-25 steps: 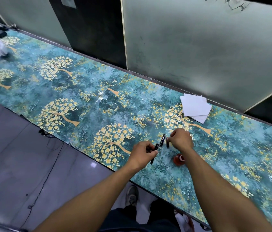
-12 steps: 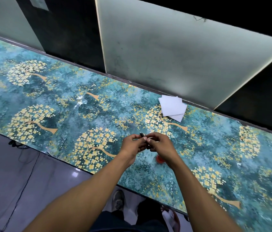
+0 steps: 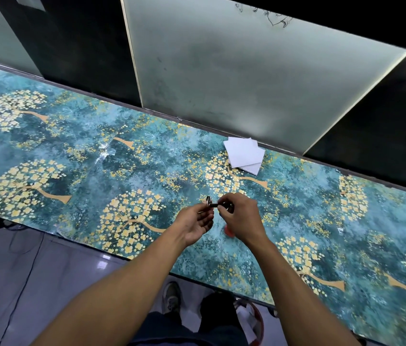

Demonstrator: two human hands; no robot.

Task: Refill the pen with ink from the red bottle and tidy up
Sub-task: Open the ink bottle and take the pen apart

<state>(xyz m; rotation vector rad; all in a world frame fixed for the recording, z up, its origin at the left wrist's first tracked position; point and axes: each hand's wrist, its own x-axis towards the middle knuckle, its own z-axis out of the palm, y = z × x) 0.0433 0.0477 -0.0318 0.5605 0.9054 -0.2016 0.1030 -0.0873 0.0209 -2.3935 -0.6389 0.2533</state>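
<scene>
Two hands meet over the worktop (image 3: pixel 77 168), and both hold bits of the small black pen (image 3: pixel 212 205). The left hand (image 3: pixel 195 222) is palm up, with its fingers curled round one end. The right hand (image 3: pixel 240 216) pinches the other end from above. The pen lies almost flat, and its long way runs left to right, from one hand to the other. It is too small to tell which part is which.

The red bottle (image 3: pixel 229 232) stands on the worktop just under the right hand, nearer the body. Most of it is hidden by the right wrist. So the right hand is the nearer one for dipping the pen, I think. A pile of white paper (image 3: pixel 244 154) lies farther back, near the wall.

One second ago the hands were a little apart, each with its own dark piece, and the bottle showed plainly. Now the hands are together and the pieces touch.
</scene>
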